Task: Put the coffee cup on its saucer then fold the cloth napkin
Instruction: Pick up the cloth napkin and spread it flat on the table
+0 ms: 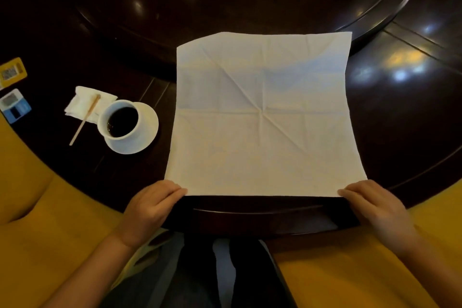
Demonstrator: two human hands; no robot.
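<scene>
A white cloth napkin (265,117) lies spread flat and square on the dark table, creased across its middle. My left hand (150,207) pinches its near left corner. My right hand (375,205) pinches its near right corner. To the left, a white coffee cup (120,120) full of dark coffee stands on its white saucer (147,130).
A wooden stir stick (85,120) rests on a white paper packet (85,105) left of the cup. Two small cards (13,90) sit at the far left edge. A raised round turntable (225,7) fills the table's centre. Yellow seats flank my dark-clothed legs.
</scene>
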